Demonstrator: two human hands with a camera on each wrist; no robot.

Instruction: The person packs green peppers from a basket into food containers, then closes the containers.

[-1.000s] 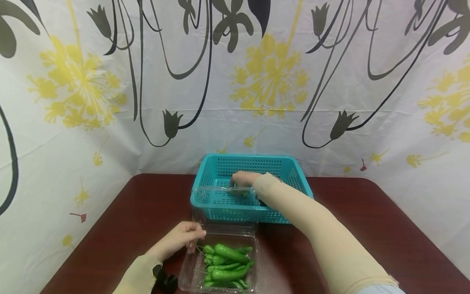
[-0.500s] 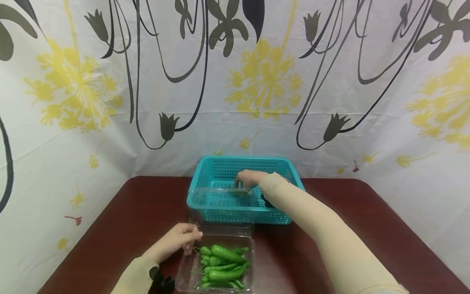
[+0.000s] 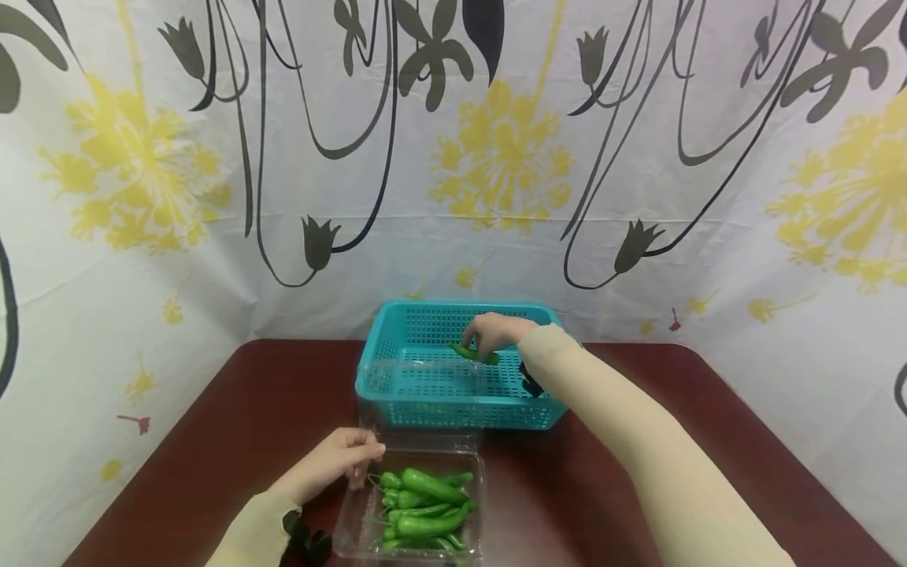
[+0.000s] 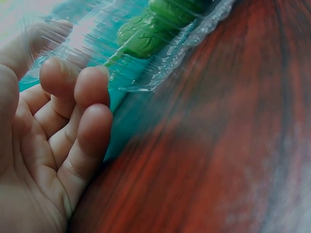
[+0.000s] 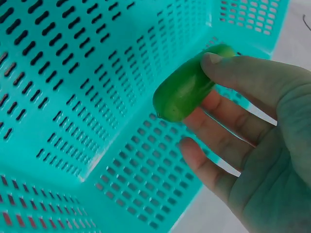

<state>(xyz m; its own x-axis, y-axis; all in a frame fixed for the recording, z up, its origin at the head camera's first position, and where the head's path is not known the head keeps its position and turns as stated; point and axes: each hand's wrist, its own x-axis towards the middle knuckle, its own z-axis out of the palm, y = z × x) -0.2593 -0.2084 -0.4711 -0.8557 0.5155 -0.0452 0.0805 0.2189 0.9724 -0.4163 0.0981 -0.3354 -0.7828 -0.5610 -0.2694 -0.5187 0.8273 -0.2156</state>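
Observation:
My right hand (image 3: 498, 331) pinches a green chili pepper (image 5: 182, 90) between thumb and fingers, inside the turquoise plastic basket (image 3: 542, 413). In the right wrist view the pepper's rounded tip points toward the basket's perforated wall. Nearer to me, a clear plastic clamshell container (image 3: 482, 504) stands with its lid (image 3: 425, 364) raised against the basket's front. Several green chili peppers (image 3: 428, 526) lie in its tray, stems toward the left. My left hand (image 3: 343, 457) holds the container's left side near the hinge, thumb and fingertips on the clear plastic.
A dark red-brown wooden table (image 3: 198, 449) carries everything. Behind it and along the sides hangs a white cloth (image 3: 397, 260) with grey and yellow flower prints. Black wrist gear (image 3: 308, 542) sits by the left sleeve.
My right hand has lifted slightly and shifted right inside the basket, and the pepper in its fingers now shows clearly. The left hand keeps its hold on the container. The view has shifted a little.

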